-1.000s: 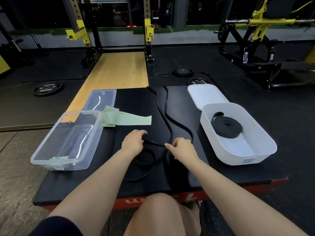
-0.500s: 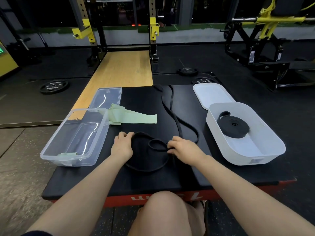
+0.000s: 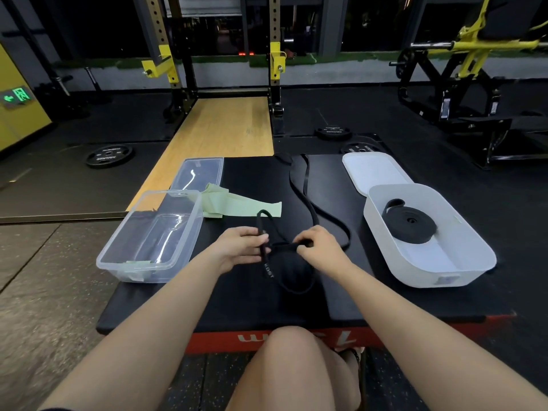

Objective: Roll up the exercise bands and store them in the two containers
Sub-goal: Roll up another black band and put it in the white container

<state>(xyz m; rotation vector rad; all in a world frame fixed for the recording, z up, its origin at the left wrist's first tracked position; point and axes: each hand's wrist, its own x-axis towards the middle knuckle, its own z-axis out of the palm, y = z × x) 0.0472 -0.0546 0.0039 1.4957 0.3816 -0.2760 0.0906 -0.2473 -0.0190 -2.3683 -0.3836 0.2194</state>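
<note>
Your left hand and right hand fingers clamp the black band mid-counter; clear bin left, white bin right

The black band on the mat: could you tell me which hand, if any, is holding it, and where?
Both: the left hand and right hand each grip the black band at its near, looped end.

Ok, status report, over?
Both hands, left and right, grip the long black rubber band. Half coiled. Nothing blocking.
</note>
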